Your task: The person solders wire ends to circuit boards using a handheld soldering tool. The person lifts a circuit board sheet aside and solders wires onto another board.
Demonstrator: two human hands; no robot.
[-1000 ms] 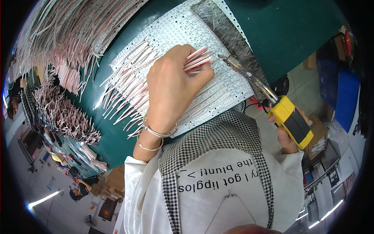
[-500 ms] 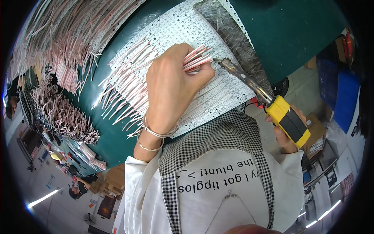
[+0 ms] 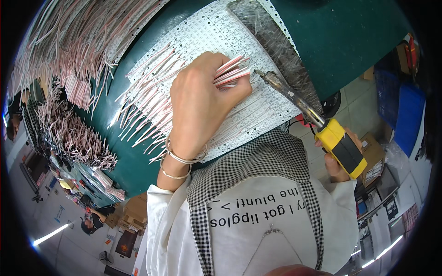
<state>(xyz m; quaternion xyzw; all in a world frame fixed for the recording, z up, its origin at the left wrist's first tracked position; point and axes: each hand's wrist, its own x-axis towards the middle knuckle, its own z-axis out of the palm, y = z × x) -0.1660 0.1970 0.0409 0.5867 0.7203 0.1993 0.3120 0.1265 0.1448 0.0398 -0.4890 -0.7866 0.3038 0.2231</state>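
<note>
Pointing up-left, the soldering iron (image 3: 313,116) slants across the frame's right half, handle (image 3: 344,152) clasped by the right hand (image 3: 335,167); near centre, the left hand (image 3: 199,89) pinches wires (image 3: 231,70), ends aimed up-right.

Head view, left fisheye of a head-worn pair, facing steeply downward. The wearer's white shirt (image 3: 258,195) and checked apron (image 3: 248,158) appear at close range directly below the lens, filling the lower middle; the left hand (image 3: 200,94) lies near the center of the field, the right hand (image 3: 335,166) to its right. The green workbench (image 3: 350,41) spans the upper part. Toward the dark circular rim, straight edges bow and the distant room (image 3: 76,246) wraps round both sides.
</note>
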